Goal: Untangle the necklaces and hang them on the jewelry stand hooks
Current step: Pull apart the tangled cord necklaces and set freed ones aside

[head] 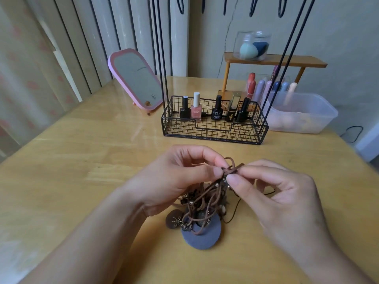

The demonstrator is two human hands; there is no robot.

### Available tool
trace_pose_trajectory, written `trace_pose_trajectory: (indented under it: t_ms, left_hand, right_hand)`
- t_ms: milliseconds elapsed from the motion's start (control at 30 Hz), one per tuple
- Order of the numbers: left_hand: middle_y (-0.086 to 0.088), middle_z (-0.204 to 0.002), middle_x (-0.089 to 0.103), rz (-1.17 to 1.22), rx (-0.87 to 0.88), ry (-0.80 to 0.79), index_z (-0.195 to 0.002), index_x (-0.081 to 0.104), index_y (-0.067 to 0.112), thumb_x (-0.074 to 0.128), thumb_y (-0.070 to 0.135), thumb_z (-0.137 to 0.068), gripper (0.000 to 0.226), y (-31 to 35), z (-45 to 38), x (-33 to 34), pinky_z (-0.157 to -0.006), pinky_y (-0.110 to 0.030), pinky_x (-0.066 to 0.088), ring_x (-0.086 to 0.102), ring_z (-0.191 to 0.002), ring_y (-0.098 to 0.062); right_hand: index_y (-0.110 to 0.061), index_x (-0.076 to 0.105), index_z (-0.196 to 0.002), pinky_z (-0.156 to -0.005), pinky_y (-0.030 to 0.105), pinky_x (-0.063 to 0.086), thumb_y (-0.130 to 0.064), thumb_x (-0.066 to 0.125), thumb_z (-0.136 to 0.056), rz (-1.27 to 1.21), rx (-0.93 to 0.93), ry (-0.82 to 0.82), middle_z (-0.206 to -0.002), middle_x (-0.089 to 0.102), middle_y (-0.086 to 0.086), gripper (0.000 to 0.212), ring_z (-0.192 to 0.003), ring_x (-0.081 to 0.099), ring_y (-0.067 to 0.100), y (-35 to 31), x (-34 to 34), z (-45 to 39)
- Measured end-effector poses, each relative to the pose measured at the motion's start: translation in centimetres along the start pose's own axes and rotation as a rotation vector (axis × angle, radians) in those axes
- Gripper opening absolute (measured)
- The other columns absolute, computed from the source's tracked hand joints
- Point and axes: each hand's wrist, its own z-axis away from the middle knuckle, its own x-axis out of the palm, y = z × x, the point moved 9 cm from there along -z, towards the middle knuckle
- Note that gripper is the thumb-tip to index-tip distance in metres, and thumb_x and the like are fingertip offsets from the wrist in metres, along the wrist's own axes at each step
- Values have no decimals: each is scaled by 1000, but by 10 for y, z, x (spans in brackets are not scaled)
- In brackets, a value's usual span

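Both hands up over the table (82, 150), mid-frame, fingertips meeting at one knot. Left hand (180, 177): thumb + index curled in, pinching brown cord at top of the tangle; other fingers loosely bent behind. Right hand (281, 193): thumb + index pinching same cord bunch from opposite side, remaining fingers curled, nothing else held. Fingertips of the two hands nearly touching, cord loops poking up between them.

Tangled necklaces (201, 201): brown leather-type cords, bunched, lifted at top by the pinch, rest hanging down to table. Long axis roughly vertical in view, i.e. running from hands down toward viewer. Lower end resting on table near front edge, between the wrists. Blue-grey round disc pendant (202, 236) lying flat at bottom, cords crossing over it. Brown round pendant (173, 221) just left of disc, touching the bunch. Small metal beads/charms mixed in; can't tell how many necklaces. Thin dark cord (235, 212) trailing out to right under right hand.

Jewelry stand (213, 128) behind hands, well apart: black wire basket base, thin black uprights rising out of frame, hooks (253, 7) at top edge, bare. Nail polish bottles (217, 108) upright in a row in basket. Pink-framed mirror (135, 78) left of stand, tilted back. Clear plastic tub (303, 113) right of stand; small wooden shelf (274, 60) behind w/ clear jar of sponges (253, 46) on top.
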Motion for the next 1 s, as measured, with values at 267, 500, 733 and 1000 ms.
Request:
trace_pose_trajectory:
  t_ms: [267, 500, 733, 1000]
  left_hand:
    - [-9, -79, 62, -64, 12, 60, -75, 66, 17, 55, 10, -82, 15, 1, -3, -3, -66, -30, 42, 53, -70, -20]
    - [-5, -75, 62, 75, 33, 179, -70, 59, 17, 58, 9, -69, 8, 1, -5, -19, -58, -29, 37, 54, -59, -15]
    - [-4, -63, 54, 196, 85, 167, -65, 58, 18, 44, -4, -69, 26, 5, -6, -24, -53, -23, 44, 49, -56, -16]
    - [-1, -63, 52, 249, 56, 214, -73, 55, 18, 51, -1, -76, 19, 0, -7, -33, -49, -21, 40, 40, -45, -9]
  right_hand:
    - [-22, 64, -84, -53, 44, 39, -66, 63, -77, -260, 184, -193, -73, 59, -2, 44, -64, 44, 37, 17, 20, 6]
    - [-11, 64, -85, -75, 14, 45, -33, 61, -89, -651, 169, -265, -87, 67, -3, 22, -80, 59, 5, 5, 21, 3]
    - [-14, 61, -77, -58, 32, 27, -52, 74, -77, -795, 329, -285, -61, 44, -5, 40, -62, 27, 23, 16, 19, 5]
    - [-17, 67, -73, -64, 29, 33, -48, 74, -80, -687, 145, -209, -65, 54, -3, 32, -64, 30, 33, 9, -3, -2]
